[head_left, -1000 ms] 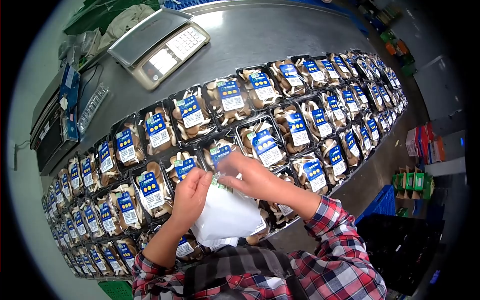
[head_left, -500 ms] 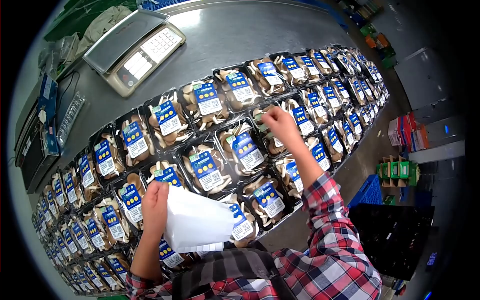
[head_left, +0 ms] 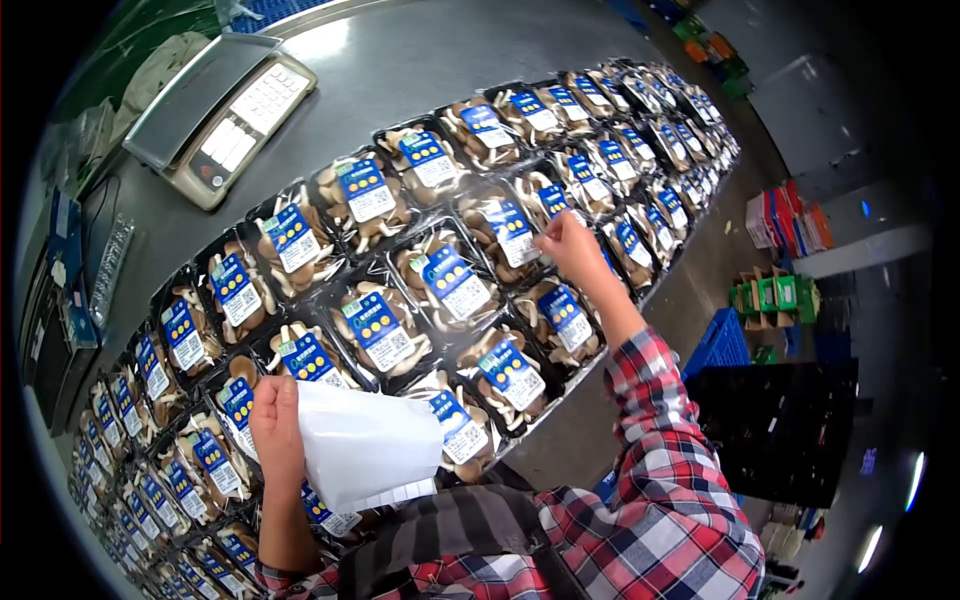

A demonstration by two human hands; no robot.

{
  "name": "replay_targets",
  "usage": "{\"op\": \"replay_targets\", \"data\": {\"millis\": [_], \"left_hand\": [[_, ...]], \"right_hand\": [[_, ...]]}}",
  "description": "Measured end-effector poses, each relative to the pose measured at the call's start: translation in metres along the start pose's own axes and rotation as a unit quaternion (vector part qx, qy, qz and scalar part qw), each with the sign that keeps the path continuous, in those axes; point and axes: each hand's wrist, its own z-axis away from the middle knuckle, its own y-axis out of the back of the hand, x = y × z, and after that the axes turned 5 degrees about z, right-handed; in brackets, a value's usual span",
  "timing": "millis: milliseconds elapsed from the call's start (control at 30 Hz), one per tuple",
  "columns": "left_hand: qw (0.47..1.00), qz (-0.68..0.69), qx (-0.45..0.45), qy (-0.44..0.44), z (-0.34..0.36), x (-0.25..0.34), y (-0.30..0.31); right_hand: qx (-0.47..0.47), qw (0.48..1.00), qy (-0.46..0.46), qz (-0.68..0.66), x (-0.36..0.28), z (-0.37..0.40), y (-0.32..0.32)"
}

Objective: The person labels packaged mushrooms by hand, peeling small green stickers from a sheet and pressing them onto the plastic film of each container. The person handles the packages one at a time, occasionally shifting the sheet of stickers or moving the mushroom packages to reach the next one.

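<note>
Your left hand (head_left: 275,425) sits at 7 o'clock in the view. Its fingers are closed around the left edge of a glossy white sheet of sticker backing paper (head_left: 370,450), which it holds upright above the near row of packs. Your right hand (head_left: 572,250) reaches out to 2 o'clock from that sheet. Its fingertips are bunched together and pressed down onto a black plastic tray of film-wrapped mushrooms with a blue label (head_left: 528,190) in the middle row. I cannot tell whether a sticker lies under them. The step in hand looks like sticking a small label onto that pack. The next move seems to call for bringing the right hand back to the sheet at 7 o'clock and peeling one sticker cleanly with thumb and forefinger. The left hand would need to keep the sheet steady. The trays cover the stainless-steel table (head_left: 420,70) in long rows, with a grey weighing scale (head_left: 220,115) at 11 o'clock.
</note>
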Motion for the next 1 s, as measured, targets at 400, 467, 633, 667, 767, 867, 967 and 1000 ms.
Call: {"op": "replay_targets", "data": {"millis": [400, 467, 633, 667, 767, 867, 967, 1000], "left_hand": [[0.999, 0.006, -0.001, -0.053, 0.030, 0.003, -0.053], [0.998, 0.016, 0.022, -0.054, 0.033, -0.001, -0.078], [0.996, 0.032, 0.069, -0.038, 0.039, -0.021, -0.156], [0.996, 0.042, 0.072, -0.037, 0.042, -0.019, -0.172], [0.994, 0.047, 0.089, -0.042, 0.049, -0.012, -0.211], [0.993, 0.020, 0.097, -0.059, 0.052, -0.001, -0.232], [0.990, 0.007, 0.119, -0.070, 0.054, 0.009, -0.243], [0.990, 0.004, 0.126, -0.070, 0.055, 0.011, -0.245]], "right_hand": [[0.049, 0.981, 0.109, 0.155, 0.026, 0.060, -0.010], [0.073, 0.988, 0.060, 0.121, 0.048, 0.046, 0.008], [-0.115, 0.976, 0.007, -0.184, 0.097, 0.005, 0.064], [-0.116, 0.963, 0.007, -0.245, 0.110, -0.001, 0.056], [-0.147, 0.962, 0.086, -0.214, 0.123, -0.013, 0.031], [-0.019, 0.974, 0.219, -0.049, 0.122, -0.009, 0.023], [0.051, 0.979, 0.196, 0.023, 0.127, -0.016, 0.044], [0.076, 0.979, 0.186, 0.029, 0.130, -0.017, 0.054]]}}
